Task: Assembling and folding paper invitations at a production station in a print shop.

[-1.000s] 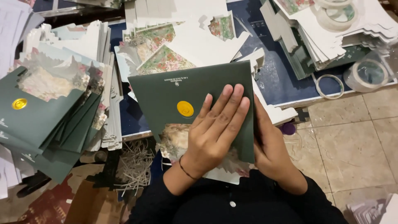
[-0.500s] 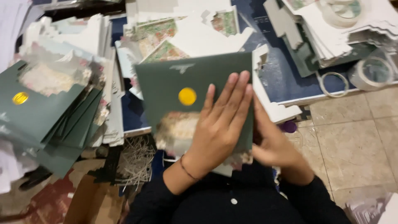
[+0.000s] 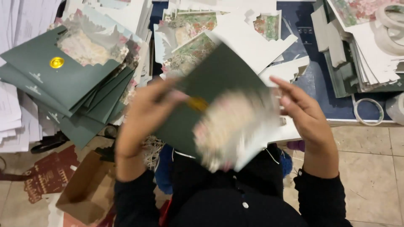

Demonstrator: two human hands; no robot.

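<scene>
A dark green card envelope (image 3: 219, 80) with a gold round seal and a floral inner flap is lifted above my lap, tilted and blurred by motion. My left hand (image 3: 145, 115) grips its left edge near the seal. My right hand (image 3: 305, 113) holds its right edge with fingers spread. A pile of matching green envelopes (image 3: 69, 90), the top one with a gold seal, lies to the left on the table.
Floral printed sheets and white cut cards (image 3: 210, 29) cover the blue table ahead. Stacks of white and green card (image 3: 362, 54) and tape rolls (image 3: 368, 111) sit at right. A brown cardboard box (image 3: 86, 189) and shredded paper lie on the tiled floor.
The envelope lay flat under my left palm before; now both hands have lifted it and are swinging it, rotated and tilted, with the floral flap toward me.
</scene>
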